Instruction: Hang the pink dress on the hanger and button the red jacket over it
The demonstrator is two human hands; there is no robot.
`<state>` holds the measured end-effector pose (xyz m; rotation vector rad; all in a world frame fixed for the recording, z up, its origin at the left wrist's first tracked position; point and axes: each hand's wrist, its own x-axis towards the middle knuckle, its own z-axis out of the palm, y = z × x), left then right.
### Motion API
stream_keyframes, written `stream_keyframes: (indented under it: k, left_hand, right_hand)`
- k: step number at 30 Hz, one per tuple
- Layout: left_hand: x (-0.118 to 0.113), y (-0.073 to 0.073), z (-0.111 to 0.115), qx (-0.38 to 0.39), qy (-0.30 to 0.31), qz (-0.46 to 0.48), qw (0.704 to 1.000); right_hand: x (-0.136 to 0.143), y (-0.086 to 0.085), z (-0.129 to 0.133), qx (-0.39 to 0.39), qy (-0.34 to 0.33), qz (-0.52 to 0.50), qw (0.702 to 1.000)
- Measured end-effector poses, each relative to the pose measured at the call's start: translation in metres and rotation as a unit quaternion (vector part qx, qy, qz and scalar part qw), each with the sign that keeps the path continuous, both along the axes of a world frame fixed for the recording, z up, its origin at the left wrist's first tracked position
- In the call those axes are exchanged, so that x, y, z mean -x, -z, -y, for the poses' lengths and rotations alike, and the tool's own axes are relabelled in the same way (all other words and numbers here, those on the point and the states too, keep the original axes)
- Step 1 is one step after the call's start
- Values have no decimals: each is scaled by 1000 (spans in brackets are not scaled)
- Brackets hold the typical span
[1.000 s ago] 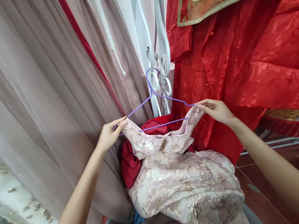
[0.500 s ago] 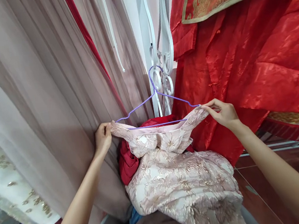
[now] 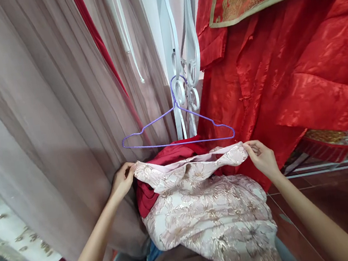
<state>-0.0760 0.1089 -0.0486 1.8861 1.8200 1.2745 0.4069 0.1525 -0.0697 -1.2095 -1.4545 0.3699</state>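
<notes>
A pale pink floral brocade dress (image 3: 210,211) lies over my lap, its neckline stretched wide between my two hands. My left hand (image 3: 123,181) pinches the end of one shoulder strap. The opposite strap is pinched in my right hand (image 3: 262,157). Just above the neckline hangs a purple wire hanger (image 3: 178,142), bare and apart from the dress, its hook up by the white scrolled metal stand (image 3: 190,72). Dark red cloth (image 3: 146,198) shows behind the bodice.
Greyish-pink sheer drapery (image 3: 51,99) fills the left side, beside a white gown with gold beading (image 3: 24,236). Red satin garments (image 3: 282,73) with gold embroidery hang at the right. Below them are a metal rail (image 3: 336,168) and reddish floor tiles (image 3: 330,199).
Both straps have come off the ends of the purple hanger. My hands have moved down with the neckline, leaving the whole hanger in sight.
</notes>
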Motion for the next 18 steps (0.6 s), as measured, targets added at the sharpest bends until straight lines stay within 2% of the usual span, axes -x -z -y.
stream_keyframes:
  k: [2,4,7,9,10,14,16,18]
  left_hand:
    - [-3,0,5,5,29,-54,998]
    - [-8,-3,12,-41,37,-89,995]
    - [-21,-18,18,-218,-25,-108,970]
    - [-31,-36,15,-320,-61,-122,937]
    - [-37,-47,11,-345,-60,-130,928]
    - [-54,-85,-22,-327,12,-136,935]
    - [-58,-95,-42,-284,51,-150,945]
    - [-59,-98,-60,-228,97,-152,957]
  right_hand:
    - [-1,12,3,5,-20,-43,999]
    - [1,14,4,-2,-24,-81,996]
    - [6,0,-1,-25,-10,-134,991]
    - [10,-15,-5,-36,-5,-155,987]
    - [12,-22,-7,-40,-4,-157,987]
    - [20,-42,-11,-56,-2,-133,990]
    - [23,-45,-11,-59,-3,-123,991]
    - [24,-46,-10,-62,-4,-119,991]
